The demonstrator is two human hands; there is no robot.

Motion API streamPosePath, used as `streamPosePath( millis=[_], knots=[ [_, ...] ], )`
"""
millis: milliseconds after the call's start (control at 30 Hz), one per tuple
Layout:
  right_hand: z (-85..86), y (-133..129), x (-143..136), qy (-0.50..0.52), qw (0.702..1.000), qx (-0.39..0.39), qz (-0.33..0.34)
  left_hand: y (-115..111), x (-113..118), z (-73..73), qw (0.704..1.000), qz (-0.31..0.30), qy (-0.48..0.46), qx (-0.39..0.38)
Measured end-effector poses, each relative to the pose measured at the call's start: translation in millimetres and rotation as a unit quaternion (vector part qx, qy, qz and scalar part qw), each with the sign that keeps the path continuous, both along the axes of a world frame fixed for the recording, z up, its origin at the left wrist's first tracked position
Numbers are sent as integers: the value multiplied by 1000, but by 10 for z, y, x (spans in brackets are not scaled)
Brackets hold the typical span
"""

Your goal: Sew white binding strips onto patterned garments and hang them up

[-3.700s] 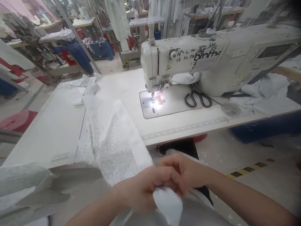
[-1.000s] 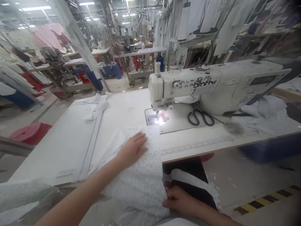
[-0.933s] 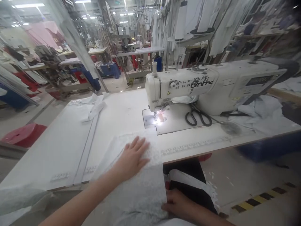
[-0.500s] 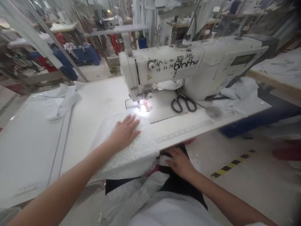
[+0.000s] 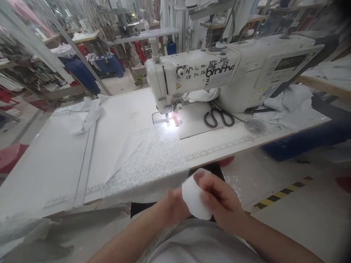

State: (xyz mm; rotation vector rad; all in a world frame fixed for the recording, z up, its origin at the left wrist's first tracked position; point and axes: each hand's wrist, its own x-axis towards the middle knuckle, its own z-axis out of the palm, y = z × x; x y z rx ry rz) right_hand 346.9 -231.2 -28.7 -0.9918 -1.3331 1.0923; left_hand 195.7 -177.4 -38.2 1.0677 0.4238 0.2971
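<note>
In front of my body, my right hand (image 5: 226, 201) is closed on a small white fabric piece (image 5: 195, 199), pinched between thumb and fingers. My left hand (image 5: 174, 206) is right beside it, blurred, its fingers hidden behind that piece. Pale leopard-print fabric (image 5: 153, 157) lies on the sewing table and hangs over its front edge. Its far end is by the lit needle area (image 5: 168, 120) of the white sewing machine (image 5: 197, 73). Neither hand touches the print fabric on the table top.
Black-handled scissors (image 5: 219, 118) lie on the machine bed. Crumpled white cloth (image 5: 290, 107) rests on the table's right end, more cloth pieces (image 5: 89, 118) at the left. A printed ruler scale (image 5: 216, 148) runs along the front edge. Other workstations stand behind.
My left hand has left the print fabric on the table and come down to my right hand. My right hand has lifted the white fabric piece up from below the table edge.
</note>
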Motion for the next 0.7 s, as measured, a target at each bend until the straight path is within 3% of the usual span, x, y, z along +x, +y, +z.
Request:
streamPosePath(
  millis=[67, 133, 167, 233, 300, 367, 433, 567, 700],
  knots=[
    [-58, -53, -83, 24, 1000, 2, 1, 149, 18, 127, 987, 155, -15, -25],
    [-279, -73, -135, -5, 999, -46, -4, 304, -24, 273, 951, 306, -16, -48],
    [-415, -70, -152, -36, 996, -78, -3, 358, -53, 332, 936, 349, -10, -50],
    [-658, -46, -180, -100, 986, -133, 9, 394, -94, 392, 937, 346, 9, -42],
    [-783, -11, -208, -121, 981, -152, 23, 352, -91, 380, 958, 280, 34, -47],
    [-776, 18, -237, -101, 986, -130, 25, 307, -56, 337, 973, 218, 62, -50],
    [-702, 33, -260, -82, 991, -105, 17, 347, -23, 302, 975, 204, 83, -26],
    [-670, 15, -276, -104, 988, -117, 7, 770, -21, 270, 956, 259, 116, 80],
    [-885, 8, -263, -118, 981, -151, -22, 1301, -39, 172, 908, 258, 211, 255]
  ],
)
